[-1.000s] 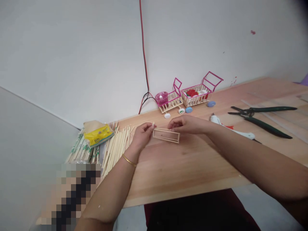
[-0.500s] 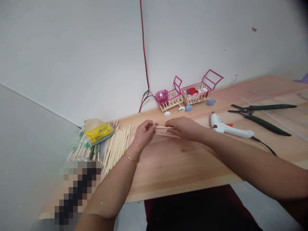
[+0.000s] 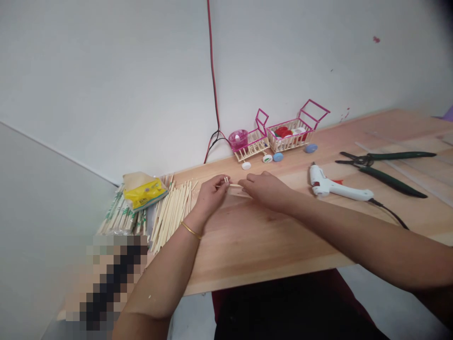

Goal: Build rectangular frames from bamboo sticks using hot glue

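Observation:
Between my two hands, just above the wooden table, is a small frame of pale wooden sticks [image 3: 236, 191]. My left hand [image 3: 211, 196] pinches its left end, where short stick ends poke up above the thumb. The fingers of my right hand [image 3: 264, 189] are closed over the right part of the frame and hide much of it. Left of my left hand lies a loose pile of pale wooden sticks [image 3: 173, 210]. A white hot glue gun [image 3: 339, 186] rests on the table to the right of my right hand.
Two small stick carts, one with a pink tub [image 3: 238, 140] and one holding red items [image 3: 283, 132], stand near the wall. Green-handled cutters [image 3: 392, 177] lie at the right. A yellow packet [image 3: 145, 192] sits on wrapped sticks [image 3: 120, 215] at the left. The table's front edge [image 3: 262, 282] is nearest me.
My right hand has shifted slightly left along the frame, covering more of it. My left hand keeps its pinch, with the stick ends now showing more clearly.

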Available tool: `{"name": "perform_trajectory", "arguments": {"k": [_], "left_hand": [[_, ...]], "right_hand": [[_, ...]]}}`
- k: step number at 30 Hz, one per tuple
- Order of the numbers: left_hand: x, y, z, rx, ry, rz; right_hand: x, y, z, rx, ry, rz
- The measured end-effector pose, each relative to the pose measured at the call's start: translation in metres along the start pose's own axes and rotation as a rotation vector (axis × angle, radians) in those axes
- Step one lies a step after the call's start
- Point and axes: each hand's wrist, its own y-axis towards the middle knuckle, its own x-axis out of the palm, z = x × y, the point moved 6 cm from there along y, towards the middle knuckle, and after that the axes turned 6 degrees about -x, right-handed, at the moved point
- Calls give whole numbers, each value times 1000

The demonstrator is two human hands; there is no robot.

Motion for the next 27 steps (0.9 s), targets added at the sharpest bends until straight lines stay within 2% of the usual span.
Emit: {"name": "perform_trajectory", "arguments": {"k": [5, 14, 19, 27], "left_hand": [[-1, -2, 2, 27, 19, 9], [2, 3, -13, -18, 5, -8], [1, 3, -9, 5, 24, 1], [3, -1, 6, 124, 192, -141]], "right_hand": [[1, 0, -1, 18, 7, -16], [5, 2, -3, 42, 86, -44], [1, 3, -4, 55, 102, -73], [-3, 5, 0, 54, 112, -76]]}}
